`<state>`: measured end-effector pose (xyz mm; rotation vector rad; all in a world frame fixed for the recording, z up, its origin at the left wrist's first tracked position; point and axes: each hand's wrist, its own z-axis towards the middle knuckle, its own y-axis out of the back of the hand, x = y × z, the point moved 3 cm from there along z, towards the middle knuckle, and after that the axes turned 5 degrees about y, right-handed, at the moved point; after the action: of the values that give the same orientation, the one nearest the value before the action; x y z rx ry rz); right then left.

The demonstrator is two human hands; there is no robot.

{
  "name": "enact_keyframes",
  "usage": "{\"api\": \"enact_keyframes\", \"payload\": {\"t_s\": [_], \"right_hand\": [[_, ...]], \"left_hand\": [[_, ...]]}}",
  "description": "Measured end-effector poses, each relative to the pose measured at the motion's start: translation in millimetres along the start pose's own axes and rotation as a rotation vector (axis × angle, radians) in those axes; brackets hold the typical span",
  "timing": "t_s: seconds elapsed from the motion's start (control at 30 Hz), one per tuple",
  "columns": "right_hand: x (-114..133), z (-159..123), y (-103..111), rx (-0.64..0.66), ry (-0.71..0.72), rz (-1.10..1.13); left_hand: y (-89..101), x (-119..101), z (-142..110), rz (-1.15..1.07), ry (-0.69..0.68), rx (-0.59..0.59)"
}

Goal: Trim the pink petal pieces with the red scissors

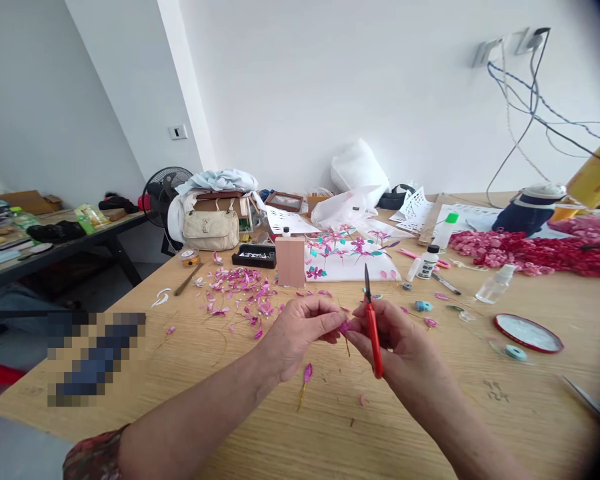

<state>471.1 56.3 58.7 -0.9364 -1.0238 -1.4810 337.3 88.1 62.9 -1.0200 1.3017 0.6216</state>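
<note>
My left hand (300, 330) is closed in a pinch on a small purple petal (345, 327), whose thin wire stem points down. Fingertips of my right hand (397, 337) touch the same petal from the other side. That right hand also grips red-handled scissors (373, 333), their dark blades pointing up and away from me. Below the hands a single purple petal on a yellowish wire (307, 373) lies on the wooden table (260, 427). Beyond my left hand spreads a loose heap of pink-purple petals (245, 287).
A wooden block (291, 262) stands behind the petals, beside finished wire flowers (343, 250) on a white slab. To the right are a white bottle (427, 263), a clear spray bottle (495, 285), a red-rimmed round dish (529, 333) and pink-red bundles (505, 252). A beige bag (211, 230) sits back left.
</note>
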Motion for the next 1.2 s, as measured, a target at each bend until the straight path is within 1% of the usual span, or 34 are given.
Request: {"api": "enact_keyframes", "payload": {"t_s": [0.13,0.27,0.4,0.53,0.63,0.73,0.8,0.9,0.97,1.1,1.17,1.2], "right_hand": [[-5,-1,-2,-0.013,-0.008,0.118],[-10,-2,-3,-0.020,-0.037,0.186],[-12,-2,-6,-0.016,-0.033,0.160],[-11,-5,-9,-0.001,-0.011,0.117],[-3,-9,-6,0.018,0.027,0.012],[7,-16,0,0.039,0.098,-0.195],[10,-22,1,0.089,0.136,-0.330],[6,-31,2,0.159,0.163,-0.505],[2,-35,5,0.177,0.176,-0.594],[-5,-36,23,0.132,0.211,-0.670],[-7,-37,31,0.148,0.194,-0.664],[-7,-38,33,0.180,0.174,-0.643]], "left_hand": [[-1.3,-1,-1,-0.088,0.003,-0.004],[-2.7,3,-6,-0.156,0.017,0.011],[-2.4,9,-10,-0.208,0.052,-0.014],[0.8,13,-13,-0.232,0.049,-0.083],[3.9,14,-16,-0.280,0.026,-0.140],[5.2,14,-21,-0.401,0.023,-0.215],[4.1,14,-25,-0.480,0.020,-0.255],[1.7,14,-27,-0.571,0.003,-0.291],[1.1,15,-27,-0.647,-0.010,-0.311],[0.9,20,-26,-0.864,0.041,-0.341],[-0.9,22,-27,-0.947,0.070,-0.335],[-2.5,23,-27,-0.973,0.085,-0.318]]}}
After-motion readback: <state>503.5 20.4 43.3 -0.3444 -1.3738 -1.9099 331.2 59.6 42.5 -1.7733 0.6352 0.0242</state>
